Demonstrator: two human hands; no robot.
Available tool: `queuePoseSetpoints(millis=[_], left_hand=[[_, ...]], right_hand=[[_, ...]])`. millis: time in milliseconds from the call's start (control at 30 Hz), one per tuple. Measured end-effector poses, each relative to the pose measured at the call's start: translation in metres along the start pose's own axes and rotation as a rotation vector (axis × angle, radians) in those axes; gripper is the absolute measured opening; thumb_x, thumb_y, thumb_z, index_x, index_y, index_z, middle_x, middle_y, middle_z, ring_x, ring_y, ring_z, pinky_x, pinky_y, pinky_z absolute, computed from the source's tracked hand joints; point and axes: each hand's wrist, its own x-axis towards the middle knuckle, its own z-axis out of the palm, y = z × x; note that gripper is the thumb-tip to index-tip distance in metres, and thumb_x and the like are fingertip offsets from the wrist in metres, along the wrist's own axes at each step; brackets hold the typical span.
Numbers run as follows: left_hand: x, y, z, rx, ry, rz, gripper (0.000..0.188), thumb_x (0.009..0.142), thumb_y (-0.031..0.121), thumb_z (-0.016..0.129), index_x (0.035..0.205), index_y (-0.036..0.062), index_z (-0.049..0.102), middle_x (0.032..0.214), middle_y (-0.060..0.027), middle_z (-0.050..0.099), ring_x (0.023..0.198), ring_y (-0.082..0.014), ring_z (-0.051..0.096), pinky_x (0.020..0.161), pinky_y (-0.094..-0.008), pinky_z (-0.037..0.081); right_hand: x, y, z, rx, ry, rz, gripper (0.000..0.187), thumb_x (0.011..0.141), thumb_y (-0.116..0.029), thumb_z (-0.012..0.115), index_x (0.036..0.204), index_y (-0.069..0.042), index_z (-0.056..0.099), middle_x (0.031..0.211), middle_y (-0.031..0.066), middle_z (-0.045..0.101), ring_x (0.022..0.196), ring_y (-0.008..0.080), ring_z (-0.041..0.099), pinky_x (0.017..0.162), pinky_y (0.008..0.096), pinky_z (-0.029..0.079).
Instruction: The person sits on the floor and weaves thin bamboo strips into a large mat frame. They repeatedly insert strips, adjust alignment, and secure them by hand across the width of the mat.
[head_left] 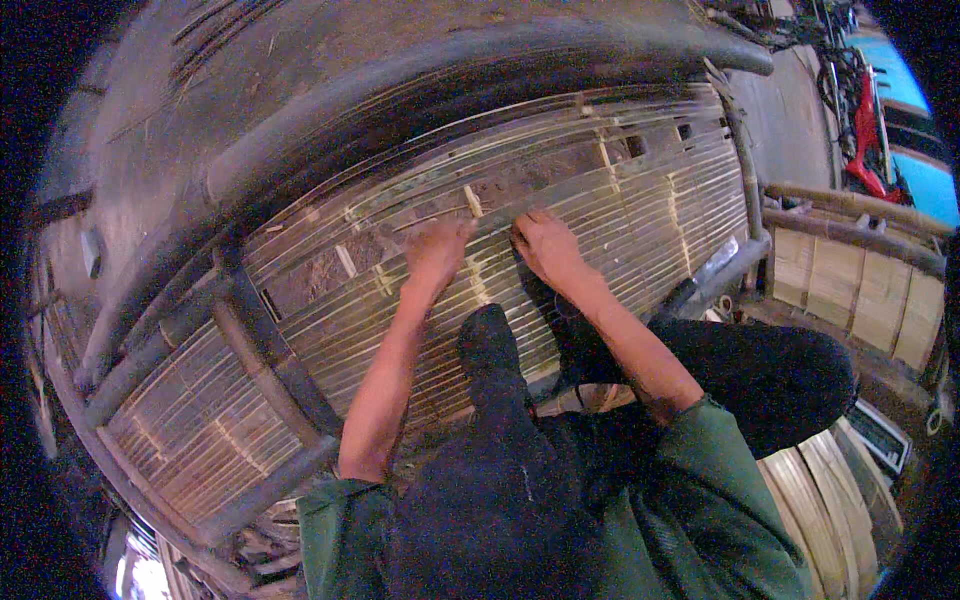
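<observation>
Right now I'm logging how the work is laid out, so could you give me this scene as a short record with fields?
left hand: at the slatted panel, grip unclear
right hand: at the same panel, apart from the left
panel: thin, pale strips, with openings toward its far side
far side: thick, dark pole
lower right: pale, curved strips
upper right: red object, kind unclear

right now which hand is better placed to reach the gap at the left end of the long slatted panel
Left, most likely: the left hand is nearer that gap. The right hand is farther right, around the middle of the slatted panel, and would probably have to reach past it.
</observation>
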Motion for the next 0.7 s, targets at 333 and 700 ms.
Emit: queuePoseSetpoints(millis=[333, 700], left_hand=[[-0.009, 0.018, 0.011, 0.139, 0.283, 0.132, 0.039, 0.091, 0.043, 0.043, 0.103, 0.0123, 0.062, 0.106, -0.0101, 0.064, 0.109, -0.0333, 0.051, 0.093, -0.0532, 0.028], [-0.003, 0.028, 0.015, 0.014, 0.238, 0.0, 0.04, 0.092, 0.04, 0.041, 0.106, 0.0092, 0.062, 0.099, -0.0191, 0.065, 0.098, -0.0381, 0.057, 0.093, -0.0581, 0.029]], right_hand=[[0.018, 0.008, -0.096, 0.215, -0.44, 0.07, 0.027, 0.087, -0.024, 0.05, 0.105, -0.006, 0.059, 0.098, 0.0168, 0.063, 0.09, 0.0342, 0.061, 0.079, 0.0413, 0.047], [0.057, -0.023, -0.217, 0.17, 0.322, 0.115, 0.023, 0.09, -0.018, 0.048, 0.108, -0.004, 0.052, 0.077, 0.0128, 0.064, 0.072, 0.0284, 0.063, 0.064, 0.0383, 0.049]])
